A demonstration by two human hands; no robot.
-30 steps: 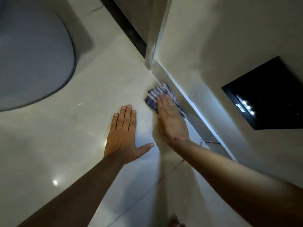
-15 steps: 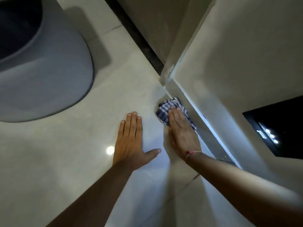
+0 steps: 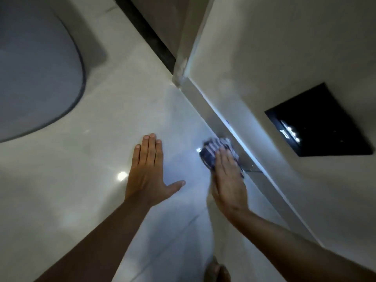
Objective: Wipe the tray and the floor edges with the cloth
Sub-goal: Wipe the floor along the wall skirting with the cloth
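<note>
A blue-and-white striped cloth [image 3: 213, 149] lies bunched on the glossy pale floor [image 3: 101, 159], against the skirting [image 3: 225, 127] at the foot of the wall. My right hand [image 3: 227, 180] presses flat on the cloth, fingers covering its near part. My left hand [image 3: 148, 169] rests flat on the floor tiles to the left, fingers together and thumb spread, holding nothing. No tray is in view.
A large grey rounded object [image 3: 36, 74] fills the upper left. A dark threshold strip [image 3: 146, 31] runs by a wall corner [image 3: 181, 74]. A black glossy panel [image 3: 317, 121] is set in the wall at right. A foot [image 3: 217, 271] shows at the bottom.
My right hand has slid the cloth along the skirting toward me, away from the wall corner. My left hand stays planted on the floor.
</note>
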